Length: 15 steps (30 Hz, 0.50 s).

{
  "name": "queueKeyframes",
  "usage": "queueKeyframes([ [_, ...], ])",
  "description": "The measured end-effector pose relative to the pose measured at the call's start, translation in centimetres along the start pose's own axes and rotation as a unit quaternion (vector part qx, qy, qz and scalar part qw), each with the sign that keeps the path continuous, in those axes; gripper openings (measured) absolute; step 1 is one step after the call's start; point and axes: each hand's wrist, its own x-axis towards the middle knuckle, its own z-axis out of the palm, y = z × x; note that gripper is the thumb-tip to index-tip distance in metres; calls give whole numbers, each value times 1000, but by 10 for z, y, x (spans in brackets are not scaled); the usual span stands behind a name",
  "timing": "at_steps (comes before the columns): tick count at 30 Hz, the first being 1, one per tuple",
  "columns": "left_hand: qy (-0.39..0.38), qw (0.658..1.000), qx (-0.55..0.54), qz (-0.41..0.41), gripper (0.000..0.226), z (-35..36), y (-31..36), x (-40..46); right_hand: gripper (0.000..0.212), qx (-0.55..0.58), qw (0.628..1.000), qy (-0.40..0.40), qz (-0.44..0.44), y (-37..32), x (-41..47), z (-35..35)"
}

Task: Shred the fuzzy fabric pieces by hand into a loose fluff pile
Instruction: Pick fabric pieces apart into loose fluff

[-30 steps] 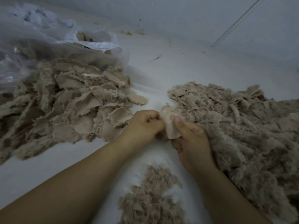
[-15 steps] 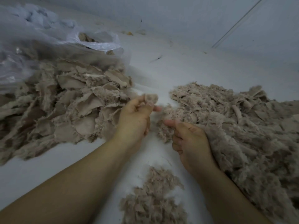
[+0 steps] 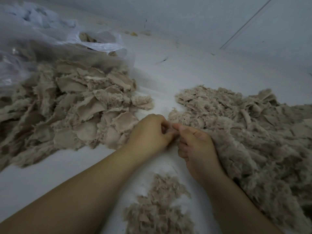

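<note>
Down on the white surface, two bare hands are meeting right in the middle, fingertips almost touching. Left hand is sitting with its fingers curled in, and the right hand is curling too, thumb pointing toward the left one. Something small and beige seems to be getting pinched between them, but it's blurry and mostly hidden by the fingers, so honestly I can't tell what either hand is actually gripping, if anything.

Off to the left, a big heap of fuzzy fabric pieces is lying there, flat torn-looking scraps with furry edges, spilling out from under a clear plastic bag that's bunching up behind it. The left hand is sitting right at the near edge of that heap.

On the right, the fluff pile is spreading out wide, much looser and shaggier, running off the right edge of the view. The right hand is resting right against its left side.

Closer to the camera, between the two forearms, a smaller clump of shredded fluff is lying on its own, apart from both big heaps.
</note>
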Motion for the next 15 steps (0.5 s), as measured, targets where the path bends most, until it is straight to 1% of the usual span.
queueKeyframes([
  [2, -18, 996, 69, 48, 23, 2, 1, -4, 25, -10, 1000, -3, 1, -1, 1, 1],
  [3, -17, 994, 84, 69, 24, 4, 0, -5, 25, -17, 1000, -7, 4, -1, 1, 1],
  [4, -17, 994, 74, 84, 21, 6, -1, -6, 26, -23, 1000, -13, 6, -2, 1, 1],
  [6, -10, 994, -25, 104, 17, 9, -3, -10, 31, -32, 999, -24, 12, -4, 0, 2],
  [8, 7, 983, -147, 109, 18, 9, -1, -14, 45, -33, 999, -18, 27, -7, 0, 2],
  [9, 19, 974, -200, 110, 17, 8, 2, -15, 47, -30, 999, -7, 35, -8, 0, 2],
  [12, 57, 940, -317, 110, 16, 7, 7, -16, 43, -52, 998, 20, 37, -8, 2, -1],
  [14, 71, 925, -360, 96, 17, 6, 8, -16, 38, -85, 996, 24, 19, -4, 2, -2],
  [15, 81, 924, -363, 88, 17, 5, 7, -15, 34, -95, 995, 26, 10, -3, 1, -2],
])
